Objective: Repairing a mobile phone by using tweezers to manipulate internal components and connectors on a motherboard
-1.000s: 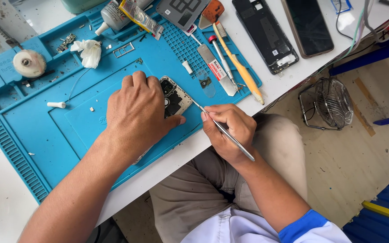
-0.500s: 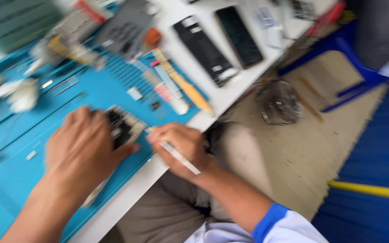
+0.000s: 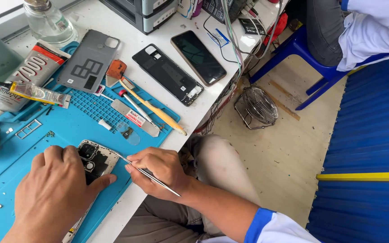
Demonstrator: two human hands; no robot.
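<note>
grey back cover (image 3: 89, 60) on blue mat (image 3: 32, 148) | orange-handled brush (image 3: 154, 108) | glue tube (image 3: 23, 72) | dark phone (image 3: 198, 57) on desk (image 3: 127, 27) | small fan (image 3: 256, 107) on floor

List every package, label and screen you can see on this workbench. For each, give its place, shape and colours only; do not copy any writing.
Glue tube: far left, on the blue mat's edge; large, silver-grey with a red and black label.
Small tube: lying across it; slim, clear yellow.
Phone screen: on the white table, right of the mat; dark rectangle, unlit.
Label on flat metal tool: mat centre; small, white and red.
</note>
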